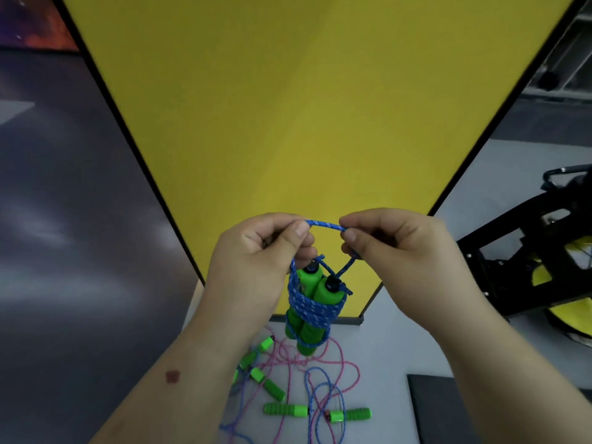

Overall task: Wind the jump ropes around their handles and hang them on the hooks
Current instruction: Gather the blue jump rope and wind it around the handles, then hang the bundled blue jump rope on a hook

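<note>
Taking the yellow panel [304, 123] as the landmark, the grey floor [80, 235] lies to its left and carries nothing I can make out. In front of the panel's lower tip, the left hand [256, 251] pinches a free loop of blue rope [325, 225] between thumb and forefinger, its other fingers curled. Hanging below that loop, still before the panel's foot, is the wound blue jump rope [312, 307]: two green handles side by side, bound by blue coils. The bundle dangles rather than being gripped, which suggests the loop is being kept open as a hanger. The right hand [394, 248], level with the left, pinches the loop's other end, so the two hands spread it into an arch. No hook is in view, so hanging is likely next. Below the panel, on the pale floor, lie the unwound jump ropes [298, 379], pink and blue cords tangled with loose green handles, not yet wound. To the panel's right stands a black frame [512, 251].
</note>
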Demonstrator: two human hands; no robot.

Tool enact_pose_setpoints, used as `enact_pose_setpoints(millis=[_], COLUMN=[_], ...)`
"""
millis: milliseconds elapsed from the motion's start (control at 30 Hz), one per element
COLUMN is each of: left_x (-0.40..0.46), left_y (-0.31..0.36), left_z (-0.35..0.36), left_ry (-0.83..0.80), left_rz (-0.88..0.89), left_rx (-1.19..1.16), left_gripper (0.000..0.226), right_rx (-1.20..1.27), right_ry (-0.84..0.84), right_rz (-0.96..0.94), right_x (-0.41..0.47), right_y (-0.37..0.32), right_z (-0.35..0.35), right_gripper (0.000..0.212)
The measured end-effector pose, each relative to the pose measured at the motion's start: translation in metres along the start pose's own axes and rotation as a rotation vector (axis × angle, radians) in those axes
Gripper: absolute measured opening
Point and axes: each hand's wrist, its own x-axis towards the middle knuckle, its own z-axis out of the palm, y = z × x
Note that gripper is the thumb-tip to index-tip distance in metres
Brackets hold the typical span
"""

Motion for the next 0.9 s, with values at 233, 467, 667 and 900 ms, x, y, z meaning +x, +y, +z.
enact_pose_setpoints(millis=[233,467,667,900], left_x=[0.029,0.070,0.113,0.159], left_y=[0.144,0.223,0.239,0.245], left_z=[0.027,0.057,0.090,0.135], left_ry=[-0.012,-0.018,-0.012,0.037], left_rz=[0.026,0.033,0.004,0.082], left_rx=[0.006,-0.020,-0.052,0.000], left_gripper=[0.014,0.015,0.013,0.022], right_rx=[0.036,0.007,-0.073,-0.126], right_ry=[0.067,0.154,0.246,0.364], right_rz=[-0.058,-0.140,-0.190,-0.208], right_x=[0.027,0.069,0.112,0.171], right_y=[-0.128,-0.201,-0.216,-0.209], right_z=[-0.052,-0.088,-0.111,-0.130], right_gripper=[0.016,0.017,0.017,0.014])
